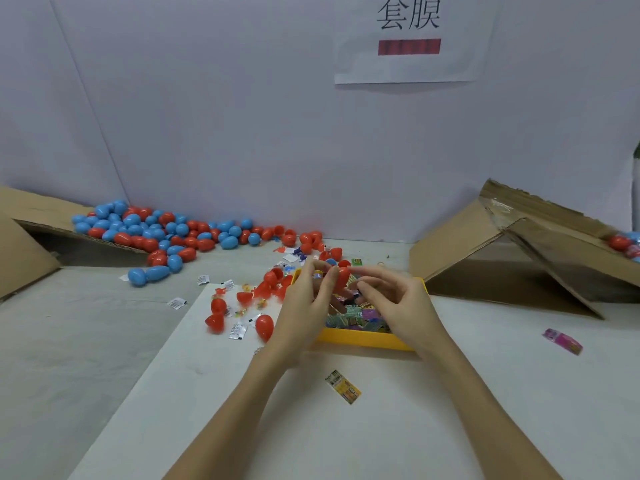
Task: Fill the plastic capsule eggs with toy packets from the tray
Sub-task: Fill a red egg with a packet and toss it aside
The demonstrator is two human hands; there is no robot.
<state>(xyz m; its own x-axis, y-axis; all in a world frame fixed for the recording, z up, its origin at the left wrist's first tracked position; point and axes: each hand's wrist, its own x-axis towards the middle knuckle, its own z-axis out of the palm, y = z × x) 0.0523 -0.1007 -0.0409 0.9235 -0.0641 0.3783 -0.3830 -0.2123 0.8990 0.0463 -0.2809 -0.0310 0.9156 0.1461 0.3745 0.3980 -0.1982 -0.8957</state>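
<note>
The left hand [308, 299] has its fingers curled up around a red egg half [341, 277], held above the far end of the yellow tray [363, 339]; something small and pale shows between its fingertips, too blurred to identify. The right hand [394, 299] sits just beside it, thumb and forefinger drawn together toward the egg half — whether they actually pinch anything cannot be told. Its remaining fingers are loosely bent. Both hands hover over the tray, which holds a jumble of coloured toy packets [356, 318].

To the left of the tray, on a white sheet [381, 427], lie loose red egg halves [218, 315], one closed red egg [264, 326] and several small white sachets [237, 330]. One yellow packet [343, 386] lies alone on the sheet, nearer the person. A pink packet [562, 341] lies well apart to the right.

Further back on the left, a heap of blue and red eggs [166, 230] spills from a flattened cardboard box [31, 230] — a second cardboard box [519, 251] stands to the right. A paper sign [408, 36] hangs on the wall behind.
</note>
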